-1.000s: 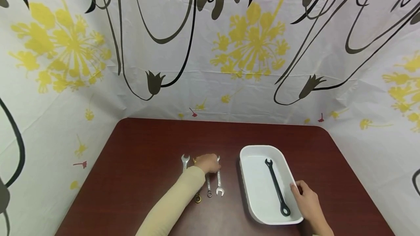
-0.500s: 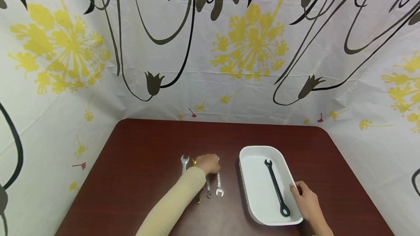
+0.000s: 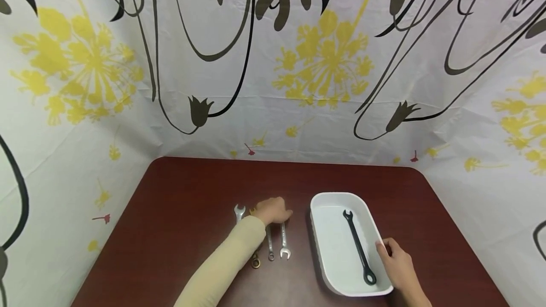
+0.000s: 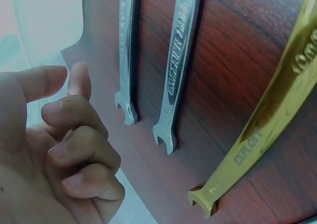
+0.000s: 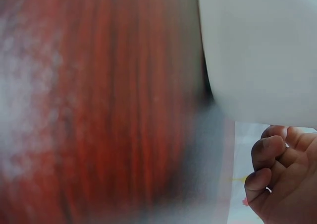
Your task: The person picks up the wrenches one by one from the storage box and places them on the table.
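Note:
My left hand (image 3: 273, 210) hovers over the upper ends of a row of wrenches. In the left wrist view its thumb and index finger stand apart and the other fingers are loosely curled, holding nothing. Under or beside it lie a silver wrench (image 3: 284, 245), a smaller silver combination wrench (image 3: 270, 245) and a gold wrench (image 4: 257, 130), each partly covered in the head view. Another silver wrench (image 3: 240, 212) lies to the left, its lower part behind the sleeve. My right hand (image 3: 398, 264) grips the right rim of a white tray (image 3: 317, 231). Inside the tray lies a black combination wrench (image 3: 358, 245).
The dark red-brown table (image 3: 192, 193) has rounded far corners. A white cloth (image 3: 239, 75) with yellow and dark flower prints hangs behind and beside it. The tray's left wall stands between the wrench row and the black wrench.
My left hand has shifted slightly, its fingertips now reaching rightward over the rightmost silver wrench's upper end. The right hand and tray hold their place; the head view has tilted slightly.

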Tool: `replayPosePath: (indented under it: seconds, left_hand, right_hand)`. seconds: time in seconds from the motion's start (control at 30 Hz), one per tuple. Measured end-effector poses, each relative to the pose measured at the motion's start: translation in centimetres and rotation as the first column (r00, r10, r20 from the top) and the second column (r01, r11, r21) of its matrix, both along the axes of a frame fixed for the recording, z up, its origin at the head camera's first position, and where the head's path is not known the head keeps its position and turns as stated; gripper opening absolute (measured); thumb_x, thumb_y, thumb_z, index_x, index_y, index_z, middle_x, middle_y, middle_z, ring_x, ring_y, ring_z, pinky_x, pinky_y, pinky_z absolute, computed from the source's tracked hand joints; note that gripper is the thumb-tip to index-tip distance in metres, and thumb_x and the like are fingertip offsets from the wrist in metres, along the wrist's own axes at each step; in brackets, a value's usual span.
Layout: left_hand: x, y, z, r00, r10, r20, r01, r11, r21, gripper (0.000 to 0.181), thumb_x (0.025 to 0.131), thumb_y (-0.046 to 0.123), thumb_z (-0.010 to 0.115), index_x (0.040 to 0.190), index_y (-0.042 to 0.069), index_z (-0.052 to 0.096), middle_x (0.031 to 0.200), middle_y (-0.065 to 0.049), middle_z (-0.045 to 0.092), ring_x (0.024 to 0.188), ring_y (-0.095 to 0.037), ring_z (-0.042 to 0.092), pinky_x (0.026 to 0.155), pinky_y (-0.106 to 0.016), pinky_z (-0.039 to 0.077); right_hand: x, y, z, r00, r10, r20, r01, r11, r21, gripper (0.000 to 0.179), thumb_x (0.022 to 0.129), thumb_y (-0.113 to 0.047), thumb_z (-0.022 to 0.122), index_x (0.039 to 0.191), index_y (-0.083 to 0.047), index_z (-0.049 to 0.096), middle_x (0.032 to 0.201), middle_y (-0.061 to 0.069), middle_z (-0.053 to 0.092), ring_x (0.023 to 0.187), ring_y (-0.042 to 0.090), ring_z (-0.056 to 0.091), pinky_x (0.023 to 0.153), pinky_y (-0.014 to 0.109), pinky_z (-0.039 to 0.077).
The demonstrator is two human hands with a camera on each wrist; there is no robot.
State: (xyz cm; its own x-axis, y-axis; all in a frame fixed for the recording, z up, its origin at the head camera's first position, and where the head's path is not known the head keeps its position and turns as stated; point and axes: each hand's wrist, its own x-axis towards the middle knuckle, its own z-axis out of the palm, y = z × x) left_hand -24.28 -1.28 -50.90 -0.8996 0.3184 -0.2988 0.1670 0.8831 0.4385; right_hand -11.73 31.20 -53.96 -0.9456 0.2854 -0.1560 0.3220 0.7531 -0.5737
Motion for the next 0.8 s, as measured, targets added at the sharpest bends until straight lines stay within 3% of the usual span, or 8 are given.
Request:
replayPosePath:
  seconds: [0.17, 0.33, 0.6, 0.8]
  left_hand:
    - [0.2, 0.3, -0.1, 1.000, 0.000, -0.005, 0.000, 0.997, 0.073, 0.051, 0.095, 0.040, 0.052, 0.050, 0.020, 0.036, 0.047, 0.007, 0.032, 0.046, -0.012, 0.034, 0.050, -0.033, 0.032]
    - [0.1, 0.8, 0.3, 0.998, 0.025, -0.053, -0.016, 0.987, 0.160, 0.054, 0.094, 0.041, 0.053, 0.048, 0.021, 0.034, 0.043, 0.009, 0.029, 0.041, -0.009, 0.028, 0.045, -0.028, 0.025]
    - [0.2, 2.0, 1.3, 0.991, 0.051, -0.122, -0.024, 0.976, 0.215, 0.050, 0.094, 0.046, 0.051, 0.053, 0.022, 0.038, 0.046, 0.010, 0.031, 0.044, -0.008, 0.032, 0.048, -0.028, 0.028]
    - [0.6, 3.1, 2.2, 0.992, 0.012, -0.122, 0.021, 0.962, 0.271, 0.046, 0.096, 0.045, 0.050, 0.057, 0.022, 0.041, 0.048, 0.009, 0.035, 0.046, -0.008, 0.034, 0.047, -0.027, 0.026]
  right_hand:
    - [0.3, 0.2, -0.2, 1.000, -0.002, 0.010, 0.002, 1.000, -0.005, 0.043, 0.101, -0.039, 0.039, 0.110, 0.000, 0.055, 0.079, 0.007, 0.059, 0.070, 0.015, 0.050, 0.059, 0.027, 0.038]
    - [0.3, 0.2, -0.3, 1.000, -0.002, 0.002, 0.002, 1.000, -0.005, 0.043, 0.101, -0.039, 0.039, 0.110, 0.000, 0.056, 0.080, 0.007, 0.059, 0.070, 0.015, 0.050, 0.059, 0.027, 0.039]
    - [0.2, 0.0, -0.3, 1.000, -0.002, 0.010, 0.002, 1.000, -0.010, 0.043, 0.101, -0.037, 0.039, 0.112, 0.001, 0.055, 0.081, 0.008, 0.059, 0.070, 0.015, 0.050, 0.058, 0.027, 0.039]
    - [0.1, 0.0, -0.2, 1.000, 0.005, -0.007, -0.005, 1.000, 0.003, 0.040, 0.101, -0.037, 0.040, 0.110, -0.001, 0.055, 0.079, 0.008, 0.057, 0.070, 0.016, 0.049, 0.059, 0.027, 0.038]
